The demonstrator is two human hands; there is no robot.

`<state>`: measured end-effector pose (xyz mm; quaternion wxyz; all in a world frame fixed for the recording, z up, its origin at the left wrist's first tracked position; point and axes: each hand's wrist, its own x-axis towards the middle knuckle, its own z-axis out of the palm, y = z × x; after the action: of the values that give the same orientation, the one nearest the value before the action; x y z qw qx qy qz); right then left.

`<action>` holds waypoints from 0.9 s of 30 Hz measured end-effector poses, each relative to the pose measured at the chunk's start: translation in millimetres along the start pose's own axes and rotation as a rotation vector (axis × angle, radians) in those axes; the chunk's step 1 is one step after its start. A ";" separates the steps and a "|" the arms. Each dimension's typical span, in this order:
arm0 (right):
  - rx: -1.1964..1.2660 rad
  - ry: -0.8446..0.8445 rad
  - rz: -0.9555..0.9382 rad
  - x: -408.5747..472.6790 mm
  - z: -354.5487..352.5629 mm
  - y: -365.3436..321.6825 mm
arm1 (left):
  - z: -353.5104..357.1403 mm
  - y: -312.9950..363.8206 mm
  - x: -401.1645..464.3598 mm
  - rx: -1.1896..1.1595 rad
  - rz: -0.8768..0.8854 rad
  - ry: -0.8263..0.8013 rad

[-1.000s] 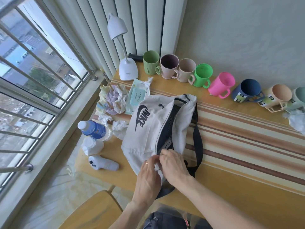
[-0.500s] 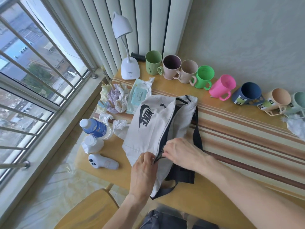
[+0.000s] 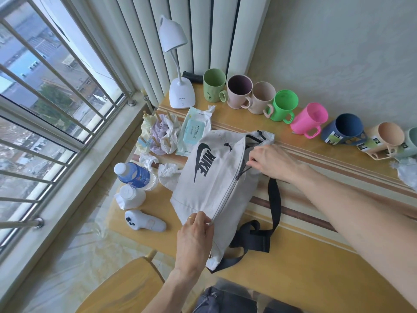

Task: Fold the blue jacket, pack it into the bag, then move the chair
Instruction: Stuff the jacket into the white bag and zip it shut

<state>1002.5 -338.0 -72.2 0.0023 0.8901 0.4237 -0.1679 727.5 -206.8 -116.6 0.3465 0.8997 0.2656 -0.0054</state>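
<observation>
A white bag [image 3: 209, 177] with a black logo and black strap [image 3: 274, 206] lies on the wooden table [image 3: 293, 267]. My left hand [image 3: 195, 236] pinches the bag's near end beside the zipper. My right hand [image 3: 270, 162] grips the zipper pull cord near the bag's far end; the zipper line behind it looks closed. The blue jacket is not visible; I cannot tell if it is inside. A wooden chair [image 3: 126, 283] sits at the bottom left, below the table edge.
A row of coloured mugs [image 3: 283, 105] lines the far wall side. A white desk lamp [image 3: 179, 96], wet wipes [image 3: 194, 129], crumpled tissues [image 3: 160, 134], a blue-labelled bottle [image 3: 135, 176], a white jar [image 3: 130, 196] and a white controller [image 3: 144, 223] sit left of the bag. The window is at the left.
My right hand has slid from the bag's near end along the zipper to the far end, closing the dark opening. My left hand has stayed holding the near end.
</observation>
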 end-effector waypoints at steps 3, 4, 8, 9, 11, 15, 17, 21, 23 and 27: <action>-0.026 -0.013 0.029 11.7 -0.1 11.0 | -2.6 -1.1 0.2 -0.003 0.006 -0.004; -0.020 -0.012 0.054 16.0 -1.8 15.8 | -3.3 -2.4 -0.3 0.001 0.006 -0.004; -0.029 0.030 0.191 35.1 -9.4 42.0 | -5.0 -9.3 -1.3 -0.022 -0.017 -0.002; -0.059 0.053 0.222 39.9 -10.9 47.8 | -5.1 -10.7 -1.2 -0.020 -0.019 -0.006; -0.107 0.099 0.306 47.8 -11.3 57.8 | -5.5 -12.6 -1.3 -0.014 -0.015 -0.012; -0.107 0.165 0.482 50.2 -10.3 68.3 | -8.0 -14.9 -2.5 -0.020 -0.008 -0.017; -0.075 0.205 0.513 43.7 -6.5 62.2 | -7.7 -16.5 -3.1 -0.014 -0.001 -0.026; 0.117 0.273 0.501 9.0 3.0 22.1 | -8.5 -17.5 -3.3 -0.041 0.000 -0.039; 0.246 0.215 0.455 -20.4 12.5 -7.8 | -8.3 -17.9 -3.0 -0.043 -0.007 -0.042; 0.485 0.079 0.436 -94.3 43.8 -73.4 | -7.7 -14.6 -12.7 -0.012 -0.042 -0.031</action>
<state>878.9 -368.4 -75.1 -0.1901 0.9403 0.1705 -0.2250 708.2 -199.0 -117.3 0.3557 0.8916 0.2791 -0.0249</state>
